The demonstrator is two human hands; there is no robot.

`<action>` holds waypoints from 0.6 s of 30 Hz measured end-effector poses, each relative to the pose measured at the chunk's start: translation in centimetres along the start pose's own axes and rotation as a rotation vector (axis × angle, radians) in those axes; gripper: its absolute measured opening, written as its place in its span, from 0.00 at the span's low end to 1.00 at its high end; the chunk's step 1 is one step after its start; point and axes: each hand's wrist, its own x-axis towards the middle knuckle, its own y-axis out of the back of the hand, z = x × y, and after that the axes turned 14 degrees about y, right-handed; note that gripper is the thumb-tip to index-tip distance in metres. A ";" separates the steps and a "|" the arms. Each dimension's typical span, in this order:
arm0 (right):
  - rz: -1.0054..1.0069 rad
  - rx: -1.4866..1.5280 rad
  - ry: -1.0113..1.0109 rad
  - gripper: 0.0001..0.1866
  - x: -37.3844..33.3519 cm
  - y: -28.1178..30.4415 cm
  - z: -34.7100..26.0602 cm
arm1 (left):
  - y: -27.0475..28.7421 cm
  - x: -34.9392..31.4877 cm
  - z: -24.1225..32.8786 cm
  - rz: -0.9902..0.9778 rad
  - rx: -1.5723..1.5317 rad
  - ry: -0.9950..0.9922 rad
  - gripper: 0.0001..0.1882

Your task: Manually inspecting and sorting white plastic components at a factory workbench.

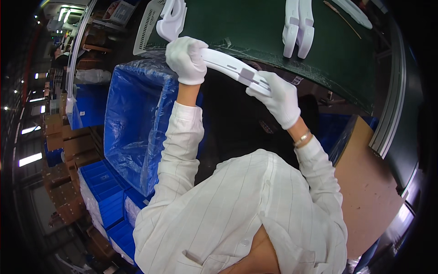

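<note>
Between my two gloved hands, a long curved white plastic part (228,65) is held up in front of the table edge. My left hand (186,58) is closed around its left end. My right hand (279,97) grips its right end, where slots and a greyish recess show near the fingers. Both hands wear white knit gloves. Just beyond my left hand lies another white plastic part with a looped opening (172,20). Two similar curved white parts (298,29) lie side by side on the green tabletop (246,27), farther to the right.
A blue bin (132,114) lined with clear plastic stands left of my body. Blue crates (102,192) and cardboard boxes (57,182) are stacked beyond it. A white perforated basket (148,27), a thin wooden-handled tool (342,18) and a brown board (365,192) are also around.
</note>
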 end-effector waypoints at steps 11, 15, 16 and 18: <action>-0.091 0.090 -0.110 0.23 -0.8 -4.6 2.3 | -2.7 -5.0 0.1 -0.252 -0.062 -0.002 0.20; -0.006 0.246 -0.124 0.22 -0.3 -4.3 2.3 | -3.5 -4.4 -0.6 -0.217 -0.140 0.076 0.26; -0.026 0.198 -0.128 0.21 -0.2 -4.2 2.2 | -3.6 -4.1 -0.6 -0.221 -0.159 0.093 0.26; -0.006 0.194 -0.125 0.22 -0.1 -4.1 2.0 | -3.6 -3.6 -0.4 -0.238 -0.191 0.109 0.26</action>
